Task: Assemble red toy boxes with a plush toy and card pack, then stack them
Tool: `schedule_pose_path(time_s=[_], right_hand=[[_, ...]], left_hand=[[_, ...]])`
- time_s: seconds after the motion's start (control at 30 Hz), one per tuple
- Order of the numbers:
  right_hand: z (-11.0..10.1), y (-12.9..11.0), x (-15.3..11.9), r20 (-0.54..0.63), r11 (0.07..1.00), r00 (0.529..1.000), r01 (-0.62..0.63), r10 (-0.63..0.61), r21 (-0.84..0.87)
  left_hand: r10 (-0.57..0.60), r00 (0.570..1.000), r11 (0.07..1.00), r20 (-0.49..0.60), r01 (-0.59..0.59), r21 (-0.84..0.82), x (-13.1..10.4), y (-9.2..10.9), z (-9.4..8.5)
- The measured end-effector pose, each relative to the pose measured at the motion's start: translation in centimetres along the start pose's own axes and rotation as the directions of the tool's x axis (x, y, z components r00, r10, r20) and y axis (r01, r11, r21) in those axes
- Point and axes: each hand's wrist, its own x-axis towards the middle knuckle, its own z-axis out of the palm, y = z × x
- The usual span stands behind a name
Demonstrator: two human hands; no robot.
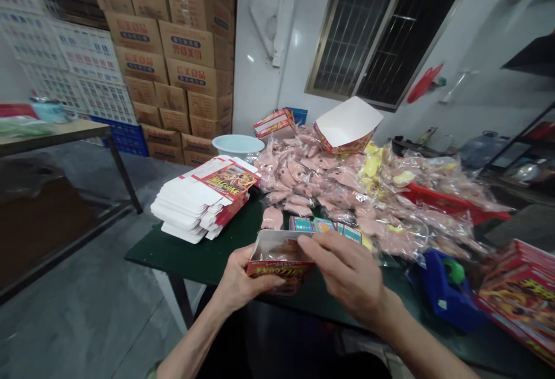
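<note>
A red printed box (280,272) with its top open stands upright at the front edge of the green table (195,263). Something in clear wrapping shows inside it. My left hand (245,281) is wrapped round the box's left side, thumb across the front. At the right rim, the fingers of my right hand (347,269) touch the box's top edge. Behind the box lie small colourful cards (323,226) and a large heap of clear-wrapped pink pieces (299,171). A stack of flat white and red cartons (186,203) is on the left.
A pale blue basin (238,145), an open carton (349,125) and a red basket (446,205) stand farther back. On the right are a blue tape dispenser (451,292) and printed red boxes (524,298). Brown cartons (186,44) are piled by the wall.
</note>
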Motion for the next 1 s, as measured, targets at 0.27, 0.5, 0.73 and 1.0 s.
schedule_pose_path(time_s=[0.27,0.5,0.73,1.0], right_hand=[[2.8,-3.5,-0.3,0.101,0.951,0.954,-0.264,0.282,-0.161],[2.8,-3.0,-2.4,-0.333,0.858,0.815,-0.513,0.475,-0.033],[8.2,-2.7,-4.7,-0.125,0.452,0.491,-0.635,0.862,0.626],[8.2,-1.8,-4.9,-0.209,0.787,0.77,-0.533,0.604,0.31]], left_hand=[[0.012,0.998,0.999,-0.056,-0.009,0.047,-0.1,-1.7,-0.3],[0.322,0.866,0.947,-0.383,-0.285,0.15,0.0,-2.1,0.5],[0.565,0.77,0.778,-0.298,-0.376,0.504,1.3,-5.2,-0.2],[0.622,0.748,0.739,-0.233,-0.461,0.491,1.7,-0.5,-1.1]])
